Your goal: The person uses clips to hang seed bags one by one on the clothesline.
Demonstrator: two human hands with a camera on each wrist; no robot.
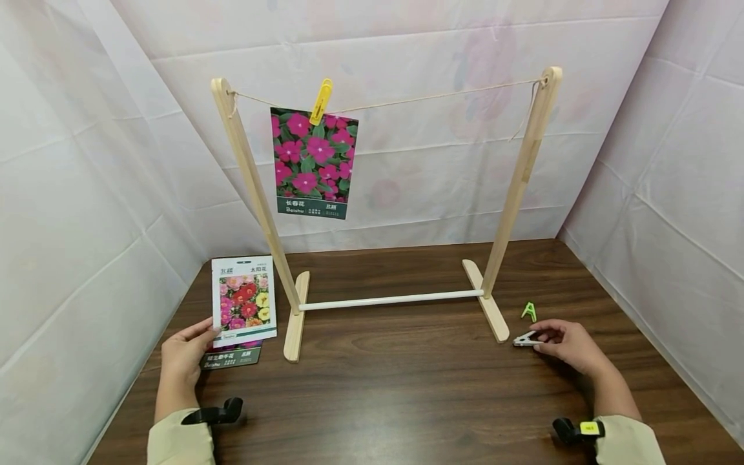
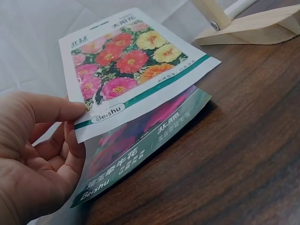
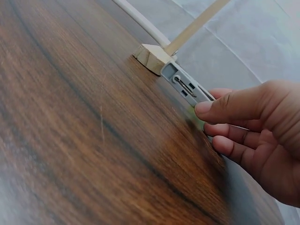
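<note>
While the left hand pinches a white seed packet up off a darker packet at lower left of the bench, the right hand pinches a grey clothespin at lower right, beside the wooden rack, fingers curled to lift it

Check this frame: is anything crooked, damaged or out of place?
Only small things. The hung seed packet tilts, held by one yellow peg on the sagging string. A green peg lies loose on the table. Nothing looks damaged or spilled.
</note>
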